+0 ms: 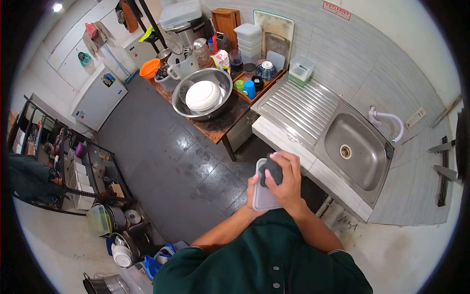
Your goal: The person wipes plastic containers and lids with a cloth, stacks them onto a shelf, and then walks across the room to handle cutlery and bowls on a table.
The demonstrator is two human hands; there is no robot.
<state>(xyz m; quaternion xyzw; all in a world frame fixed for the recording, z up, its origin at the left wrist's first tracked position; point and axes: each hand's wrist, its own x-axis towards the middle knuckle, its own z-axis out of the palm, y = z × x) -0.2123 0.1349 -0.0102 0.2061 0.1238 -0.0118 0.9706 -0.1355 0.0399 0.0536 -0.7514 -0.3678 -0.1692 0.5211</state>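
Note:
In front of my chest, my left hand grips the left side of a pale, translucent rectangular plastic container; most of its fingers are hidden underneath. Pressed against the container's upper part is a dark grey cloth or sponge-like piece. My right hand is closed around this dark piece, with thumb and fingers bent over it. The container is tilted towards me, and whether it has a lid is hard to make out.
A steel sink with a ribbed drainboard lies to the right. Ahead, a wooden table bears a large metal basin with white bowls and a tray of cups. Knives hang at far right; shelves stand left.

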